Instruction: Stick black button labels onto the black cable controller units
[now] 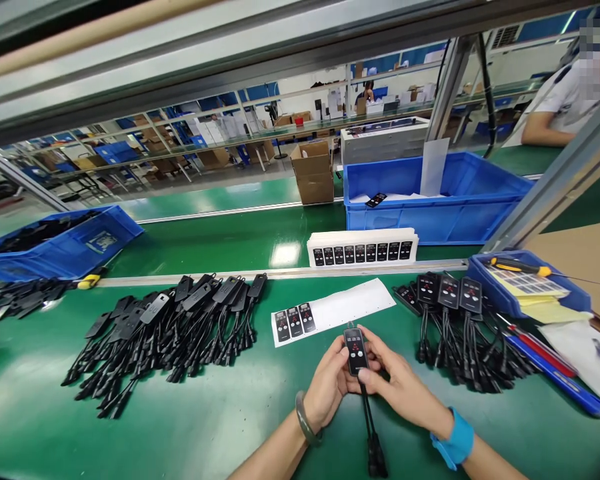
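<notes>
Between my two hands is a small black controller box (356,352) with a labelled face and two cables hanging toward me. My left hand (329,381) grips its left side, the thumb along the edge. On the other side, my right hand (397,383) holds it with the thumb near its lower end. Just beyond lies a white label sheet (347,307) with three black labels at its left end. Several labelled controllers (449,293) are piled to the right. A larger heap of controllers with plain faces (190,310) spreads out on the left.
A stack of label sheets (363,248) stands on the ledge behind. Blue bins stand at far left (100,237) and back right (420,223). A small blue tray (525,283) holds a screwdriver (517,265). Another person's arm (547,130) shows at upper right.
</notes>
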`<state>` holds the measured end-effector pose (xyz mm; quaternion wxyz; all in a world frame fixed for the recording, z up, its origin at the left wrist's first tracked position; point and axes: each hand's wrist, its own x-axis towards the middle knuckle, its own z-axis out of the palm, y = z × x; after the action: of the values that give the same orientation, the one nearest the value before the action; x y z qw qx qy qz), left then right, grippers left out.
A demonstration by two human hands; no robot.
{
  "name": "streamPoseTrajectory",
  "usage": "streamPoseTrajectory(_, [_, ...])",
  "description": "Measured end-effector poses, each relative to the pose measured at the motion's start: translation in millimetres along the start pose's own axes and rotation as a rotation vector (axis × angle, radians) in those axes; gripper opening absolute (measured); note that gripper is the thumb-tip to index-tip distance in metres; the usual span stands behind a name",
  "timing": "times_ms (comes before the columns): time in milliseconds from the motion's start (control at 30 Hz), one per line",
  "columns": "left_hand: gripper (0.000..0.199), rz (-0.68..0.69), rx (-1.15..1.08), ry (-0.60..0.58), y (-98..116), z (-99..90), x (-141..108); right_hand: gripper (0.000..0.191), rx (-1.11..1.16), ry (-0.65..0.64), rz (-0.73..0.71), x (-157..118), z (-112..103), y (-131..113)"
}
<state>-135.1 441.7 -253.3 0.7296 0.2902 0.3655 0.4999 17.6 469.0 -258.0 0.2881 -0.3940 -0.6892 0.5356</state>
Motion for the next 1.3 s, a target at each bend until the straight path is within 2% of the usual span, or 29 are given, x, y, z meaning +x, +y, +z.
streamPoseTrajectory(67, [0.042, 0.01, 0.052, 0.024, -4, -0.7, 1, 0.051, 0.001, 0.046, -0.014, 1, 1, 1])
streamPoseTrajectory(200, [0.049, 0.045, 0.21, 0.041, -10, -1.1, 1, 0.041, -0.078, 0.117, -0.031, 4, 6, 3])
streamPoseTrajectory(367, [0.045, 0.049, 0.296, 0.021, -10, -1.0, 2, 0.031, -0.128, 0.166, -0.055, 5, 12, 3])
streamPoseTrajectory(433, [0.047, 0.052, 0.254, 0.045, -9, -0.8, 2, 0.033, -0.146, 0.186, -0.073, 4, 14, 2])
streamPoseTrajectory(500, [0.052, 0.06, 0.138, 0.061, -7, -0.3, 2, 0.044, -0.208, 0.203, -0.115, 3, 16, 2])
streamPoseTrajectory(600, [0.062, 0.074, -0.007, -0.002, -4, -0.1, 1, 0.059, -0.363, 0.228, -0.22, 3, 13, -1])
streamPoseTrajectory(667, [0.067, 0.098, 0.047, -0.065, -1, -1.8, 0, 0.053, -0.451, 0.293, -0.265, 6, 2, -5])
streamPoseTrajectory(767, [0.058, 0.207, 0.395, -0.062, 4, -7.3, -2, 0.046, -0.6, 0.486, -0.259, 11, -32, -13])
streamPoseTrajectory(867, [0.045, 0.321, 0.793, 0.023, 9, -13.9, -3, 0.045, -0.875, 0.661, -0.141, 13, -78, -20])
streamPoseTrajectory(933, [0.043, 0.382, 0.955, 0.074, 12, -18.0, -2, 0.043, -1.104, 0.703, 0.011, 12, -104, -23])
streamPoseTrajectory(1033, [0.047, 0.478, 1.051, 0.079, 13, -23.4, 1, 0.036, -1.409, 0.716, 0.177, 12, -124, -24])
streamPoseTrajectory(1133, [0.057, 0.506, 1.087, 0.048, 10, -27.4, 6, 0.035, -1.48, 0.733, 0.125, 23, -119, -25])
streamPoseTrajectory(1200, [0.066, 0.487, 1.133, 0.046, 8, -28.7, 9, 0.035, -1.331, 0.624, -0.018, 39, -102, -27])
streamPoseTrajectory(1300, [0.075, 0.475, 1.186, 0.048, 6, -28.2, 11, 0.032, -0.903, 0.293, -0.208, 72, -62, -30])
